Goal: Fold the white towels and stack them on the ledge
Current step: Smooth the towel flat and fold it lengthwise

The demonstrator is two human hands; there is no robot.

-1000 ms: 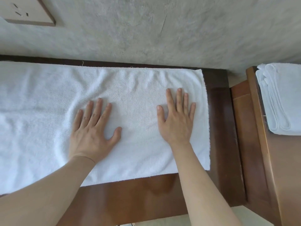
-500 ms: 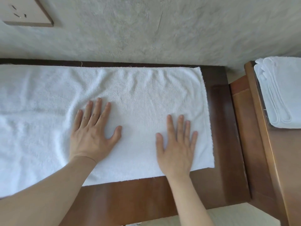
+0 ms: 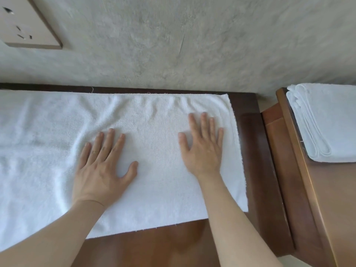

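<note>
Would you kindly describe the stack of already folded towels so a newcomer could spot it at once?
Start at the grey wall and follow it right to the lighter wooden ledge. The folded towel stack lies on its far end; unlike the spread towel under both hands, it shows layered looped folds.

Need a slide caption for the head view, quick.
Both hands, left and right, press flat on the spread white towel.

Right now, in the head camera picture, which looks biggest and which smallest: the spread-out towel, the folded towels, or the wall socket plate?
1. Spread-out towel, biggest by far, though cut off at the left edge.
2. Folded towels and wall socket plate look about alike; both are cut off by the picture edges, so I won't rank them.
</note>
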